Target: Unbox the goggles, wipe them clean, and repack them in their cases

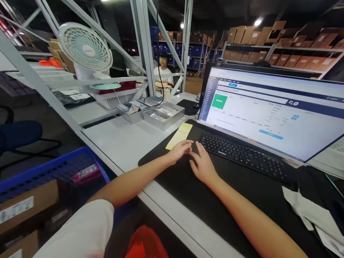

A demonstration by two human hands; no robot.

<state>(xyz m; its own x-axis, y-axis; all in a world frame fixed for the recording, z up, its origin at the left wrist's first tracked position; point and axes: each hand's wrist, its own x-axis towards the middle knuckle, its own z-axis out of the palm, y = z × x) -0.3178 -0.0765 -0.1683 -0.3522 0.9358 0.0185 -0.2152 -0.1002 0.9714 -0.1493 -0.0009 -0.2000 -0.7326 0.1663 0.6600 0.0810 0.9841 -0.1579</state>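
The keyboard lies just beyond my right hand, whose fingers are loosely spread near its left end, with nothing that I can see in their grasp. My left hand, further left of the keyboard, has its fingers bent close together; it seems to hold nothing, and I can't tell whether its tips touch the right's. The yellow slip lies just past it, left of the keyboard. I judge the slip light, limp and easily creased, best pinched by a free edge. The keyboard should be stiff and fairly light, best gripped at its short ends, off the keys.

Under the keyboard is a black mat, smooth-looking, on a pale desk. Behind the keyboard stands a lit screen. Beyond its left end are metal trays, then a fan further left. Well beyond the keyboard, a co-worker faces me, and boxes line the shelves.
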